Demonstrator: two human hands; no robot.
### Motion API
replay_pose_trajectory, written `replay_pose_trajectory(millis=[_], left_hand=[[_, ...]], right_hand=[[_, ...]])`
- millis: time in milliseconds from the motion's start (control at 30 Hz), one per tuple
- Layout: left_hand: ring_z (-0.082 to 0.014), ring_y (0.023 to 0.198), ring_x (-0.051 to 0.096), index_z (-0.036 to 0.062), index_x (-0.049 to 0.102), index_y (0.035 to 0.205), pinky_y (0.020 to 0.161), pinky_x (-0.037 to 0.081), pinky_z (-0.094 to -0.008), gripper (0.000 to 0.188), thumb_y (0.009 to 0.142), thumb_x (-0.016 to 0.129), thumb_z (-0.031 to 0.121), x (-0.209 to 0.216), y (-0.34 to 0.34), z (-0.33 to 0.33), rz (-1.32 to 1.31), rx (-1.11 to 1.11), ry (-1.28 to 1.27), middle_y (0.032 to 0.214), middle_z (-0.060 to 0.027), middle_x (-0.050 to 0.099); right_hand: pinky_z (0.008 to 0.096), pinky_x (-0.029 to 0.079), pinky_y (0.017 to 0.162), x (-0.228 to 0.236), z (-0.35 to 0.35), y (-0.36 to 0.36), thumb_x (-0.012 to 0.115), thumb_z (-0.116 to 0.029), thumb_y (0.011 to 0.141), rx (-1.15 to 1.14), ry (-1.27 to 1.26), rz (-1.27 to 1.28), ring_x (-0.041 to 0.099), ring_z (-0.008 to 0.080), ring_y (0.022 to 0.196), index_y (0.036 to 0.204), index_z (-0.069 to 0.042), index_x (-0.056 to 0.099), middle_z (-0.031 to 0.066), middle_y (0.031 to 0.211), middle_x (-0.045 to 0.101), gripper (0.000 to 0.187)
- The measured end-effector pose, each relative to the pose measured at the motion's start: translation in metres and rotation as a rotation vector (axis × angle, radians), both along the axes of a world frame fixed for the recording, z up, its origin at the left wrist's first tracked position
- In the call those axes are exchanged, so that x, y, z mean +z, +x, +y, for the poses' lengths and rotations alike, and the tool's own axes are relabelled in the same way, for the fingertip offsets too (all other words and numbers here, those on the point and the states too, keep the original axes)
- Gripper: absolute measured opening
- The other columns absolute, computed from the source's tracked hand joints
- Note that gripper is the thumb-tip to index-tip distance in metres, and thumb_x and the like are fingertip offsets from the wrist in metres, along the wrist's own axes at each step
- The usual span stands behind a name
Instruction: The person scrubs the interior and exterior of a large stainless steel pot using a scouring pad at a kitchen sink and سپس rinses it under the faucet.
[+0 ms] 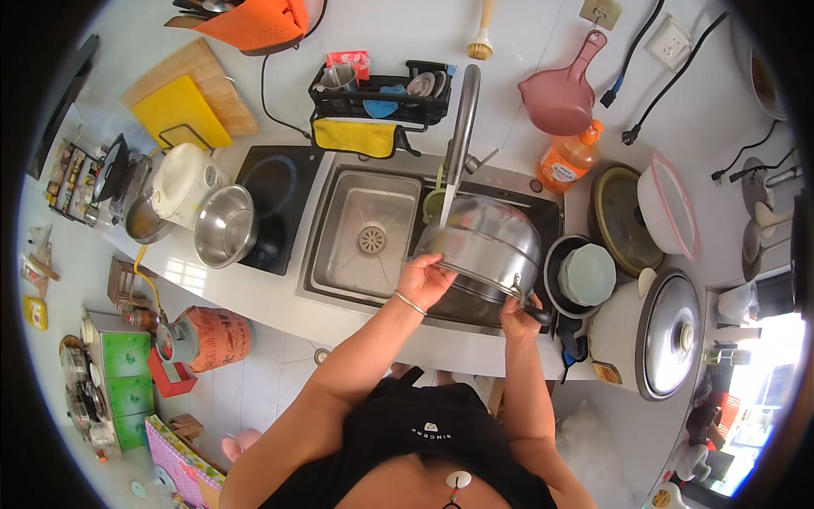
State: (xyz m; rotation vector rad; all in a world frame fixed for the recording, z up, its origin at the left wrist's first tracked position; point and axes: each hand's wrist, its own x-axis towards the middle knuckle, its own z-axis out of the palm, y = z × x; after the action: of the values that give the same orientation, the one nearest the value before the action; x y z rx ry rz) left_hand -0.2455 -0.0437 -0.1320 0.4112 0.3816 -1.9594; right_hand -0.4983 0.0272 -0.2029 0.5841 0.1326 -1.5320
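Observation:
A shiny stainless steel pot (pixel 496 233) is tipped over the right basin of the sink, its curved side turned up. My left hand (pixel 426 281) grips its rim at the near left, thumb on the metal. At the near right, my right hand (pixel 519 319) is closed round the rim beside a black handle (pixel 537 314). From the faucet (pixel 464 127) a stream of water (pixel 447 206) falls onto the pot's left side. Partly behind the pot is a green strainer-like thing (pixel 434 204). The pot hides most of the right basin.
The left sink basin (pixel 369 195) shows its drain. Left of it are an induction cooktop (pixel 278 199) and a steel bowl (pixel 226 226). To the right stand stacked bowls (pixel 587 276), a large lidded pot (pixel 627 331) and an orange soap bottle (pixel 570 159). A black rack (pixel 381 103) hangs behind.

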Motion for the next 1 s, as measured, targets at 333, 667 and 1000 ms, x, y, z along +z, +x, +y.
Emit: replay_pose_trajectory(millis=[333, 667, 1000], left_hand=[[-0.0304, 0.100, 0.060, -0.0044, 0.052, 0.094, 0.098, 0.045, -0.0470, 0.009, 0.086, 0.050, -0.007, -0.017, -0.048, 0.031, -0.091, -0.123, 0.175, 0.104, -0.0158, 0.060], [-0.0276, 0.103, 0.060, -0.0075, 0.055, 0.098, 0.099, 0.046, -0.0441, 0.013, 0.086, 0.050, -0.008, -0.023, -0.055, 0.057, -0.049, -0.227, 0.014, 0.104, -0.0164, 0.062], [-0.0290, 0.106, 0.058, -0.0108, 0.055, 0.094, 0.105, 0.043, -0.0440, 0.013, 0.081, 0.053, -0.013, -0.011, -0.057, 0.056, 0.101, -0.156, 0.010, 0.110, -0.0212, 0.059]], right_hand=[[0.0307, 0.055, 0.075, 0.071, 0.048, 0.019, 0.044, -0.023, 0.097, 0.318, 0.287, 0.512, 0.065, 0.0246, 0.080, 0.106, 0.003, 0.059, 0.0137, 0.090, 0.068, 0.031], [0.0427, 0.042, 0.102, 0.160, -0.104, 0.095, 0.052, -0.006, 0.091, 0.556, -0.245, 0.951, 0.056, 0.0325, 0.112, 0.120, 0.004, 0.051, 0.0192, 0.117, 0.058, 0.031], [0.0437, 0.054, 0.082, 0.077, -0.223, 0.174, 0.055, -0.010, 0.088, 0.939, 0.005, 1.137, 0.064, 0.0347, 0.095, 0.106, 0.008, 0.059, 0.0234, 0.106, 0.063, 0.026]])
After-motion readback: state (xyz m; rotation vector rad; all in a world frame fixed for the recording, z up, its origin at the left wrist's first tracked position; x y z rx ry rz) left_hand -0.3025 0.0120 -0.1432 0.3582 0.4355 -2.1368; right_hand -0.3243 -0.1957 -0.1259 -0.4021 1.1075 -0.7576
